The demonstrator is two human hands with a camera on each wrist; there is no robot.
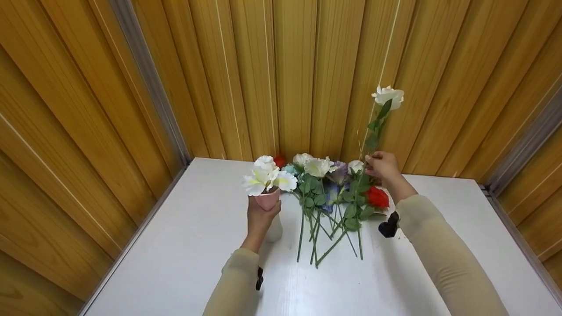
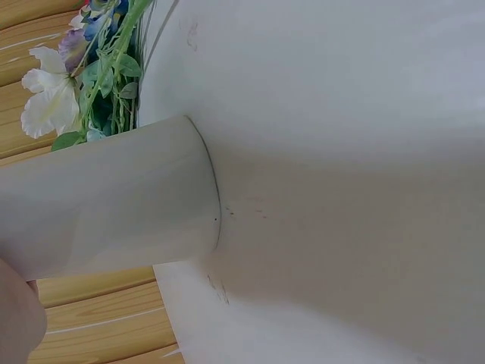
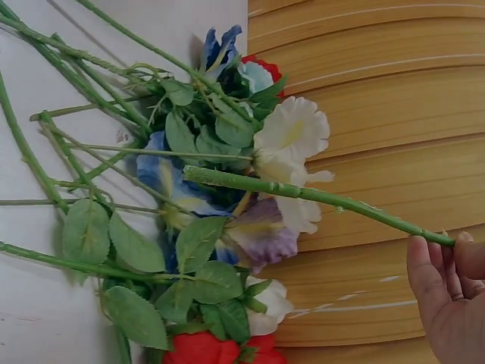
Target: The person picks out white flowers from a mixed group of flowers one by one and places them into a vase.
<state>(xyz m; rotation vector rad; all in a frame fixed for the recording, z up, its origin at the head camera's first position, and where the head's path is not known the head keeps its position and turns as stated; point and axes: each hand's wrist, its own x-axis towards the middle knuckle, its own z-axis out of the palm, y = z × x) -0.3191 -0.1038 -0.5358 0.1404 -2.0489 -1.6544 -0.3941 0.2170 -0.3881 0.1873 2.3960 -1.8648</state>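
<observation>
My left hand grips a vase with a pink rim and a pale lower body, which stands on the table. A white iris with yellow throats shows above the rim, its stem hidden. Up and to the right, my right hand pinches the green stem of a white rose, raised bloom upward above the table. In the right wrist view, the stem's cut lower end is bare and hangs free. Only a bit of my left hand shows in the left wrist view.
Between the hands, several artificial flowers lie in a heap on the white table, stems toward me. Among them are a red flower, a white iris and a purple iris. A wood-patterned wall stands directly behind.
</observation>
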